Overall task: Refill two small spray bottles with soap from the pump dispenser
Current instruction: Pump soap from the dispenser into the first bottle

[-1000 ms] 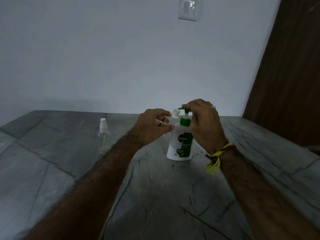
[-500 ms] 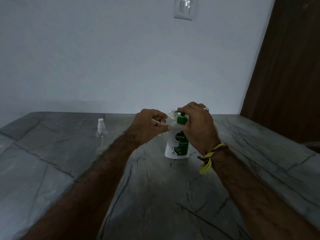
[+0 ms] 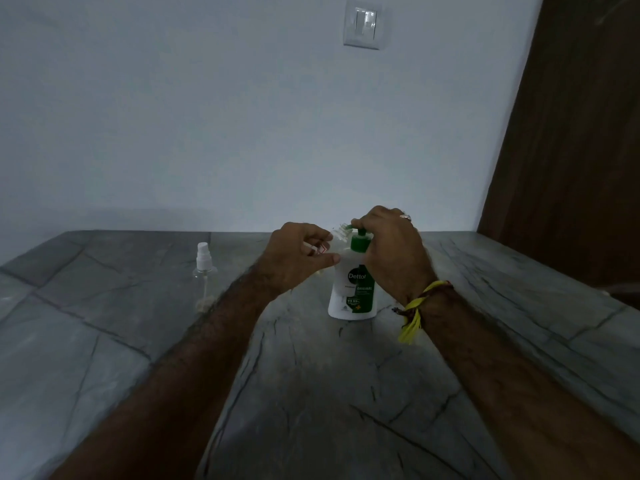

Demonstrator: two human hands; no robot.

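Pump dispenser (image 3: 353, 289) stands mid-bench, toward the back edge. Left hand (image 3: 298, 261) fingers closed round an uncapped small spray bottle (image 3: 341, 234), neck tilted at the nozzle. Right hand (image 3: 391, 251) fingers curled on pump head. Advice: press slowly, keep neck under spout. Second spray bottle (image 3: 204, 275) stands capped near the left edge.

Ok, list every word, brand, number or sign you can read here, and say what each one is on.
"Dettol": brand logo on the pump dispenser.
"ORIGINAL": under the logo, same label.
"99.99%": lower on that label; the small print around it is too blurred to read.
A red-edged mark on the small bottle in the left hand: unreadable.
Capped spray bottle and wall switch: no readable text.
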